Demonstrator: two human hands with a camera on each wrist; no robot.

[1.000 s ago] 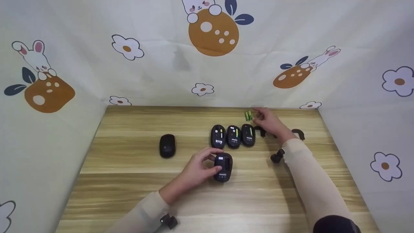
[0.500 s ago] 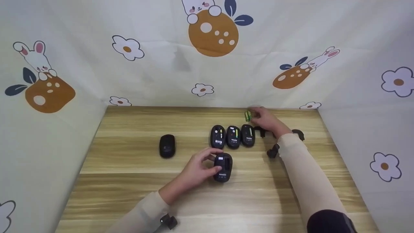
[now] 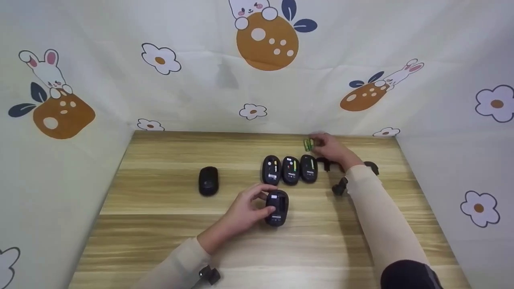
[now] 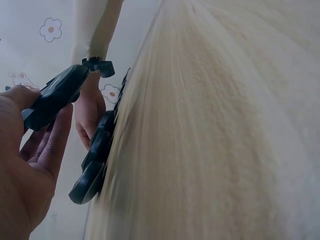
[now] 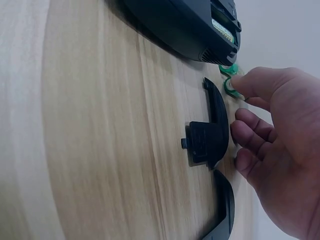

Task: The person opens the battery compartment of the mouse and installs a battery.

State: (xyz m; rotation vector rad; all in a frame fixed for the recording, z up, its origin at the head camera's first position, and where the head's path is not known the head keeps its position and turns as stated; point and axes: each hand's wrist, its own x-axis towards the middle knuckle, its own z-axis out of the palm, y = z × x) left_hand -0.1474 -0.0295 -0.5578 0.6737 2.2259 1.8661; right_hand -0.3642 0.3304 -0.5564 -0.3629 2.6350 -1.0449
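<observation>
My left hand [image 3: 245, 206] grips a black computer mouse [image 3: 277, 218], its underside facing up and its long battery slot uncovered. The left wrist view shows this mouse [image 4: 57, 97] raised over the table between thumb and fingers. At the back of the table, my right hand [image 3: 332, 150] pinches a green battery [image 5: 230, 89] between thumb and forefinger, the other fingers loosely bent. A second green battery [image 3: 306, 145] lies just left of it. Nearer me, three upturned mice stand in a row: left [image 3: 271, 170], middle [image 3: 290, 170] and right [image 3: 309, 168], each with a battery in its slot.
A black mouse [image 3: 208, 181] sits right way up at the left. Black curved covers [image 5: 207, 140] lie under and beside the right forearm, one [image 3: 372, 167] farther right. A patterned cloth wall [image 3: 200, 96] rises behind the table's back edge.
My right hand's fingers have closed in on the batteries from the right, and a small gap now shows between the two. The left hand and its mouse stay in place.
</observation>
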